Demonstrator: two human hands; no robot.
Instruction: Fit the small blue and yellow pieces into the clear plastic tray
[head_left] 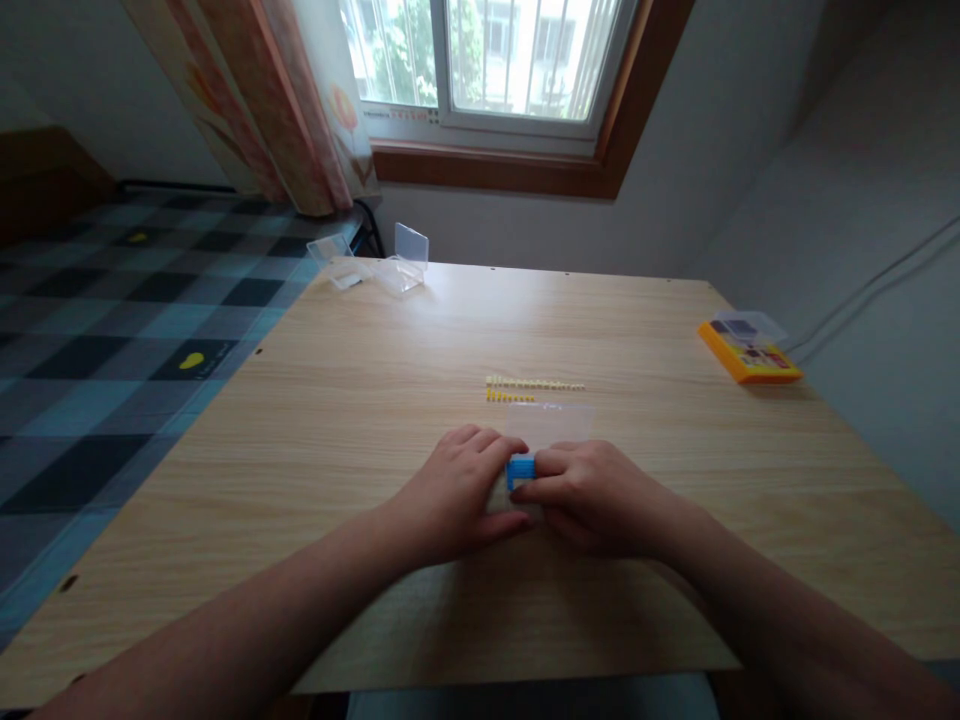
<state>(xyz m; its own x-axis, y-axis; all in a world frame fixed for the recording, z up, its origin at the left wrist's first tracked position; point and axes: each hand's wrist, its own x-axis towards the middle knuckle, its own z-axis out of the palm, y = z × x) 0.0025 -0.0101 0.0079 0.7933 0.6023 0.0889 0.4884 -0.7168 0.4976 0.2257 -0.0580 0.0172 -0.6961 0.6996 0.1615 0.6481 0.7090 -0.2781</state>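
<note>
Near the front middle of the wooden table point(360, 420), a small bright blue plastic piece point(520, 467) shows between my hands; its exact kind is unclear. My right hand point(600, 492) pinches its right side between thumb and index finger. From the left, the curved fingers of my left hand point(459, 488) reach to the piece, with the thumb below, around the left side of a clear flat plastic plate point(555, 422). The hands hide most of this plate. Just beyond it lie a row of small pale yellow pieces point(534, 384) and a shorter row of deeper yellow ones point(510, 396).
Open clear plastic boxes point(405, 272) stand at the far left corner. On the right edge sits an orange-yellow case point(750, 350) with a clear lid. A checked bed point(135, 340) adjoins the table's left side; a window point(517, 60) is behind.
</note>
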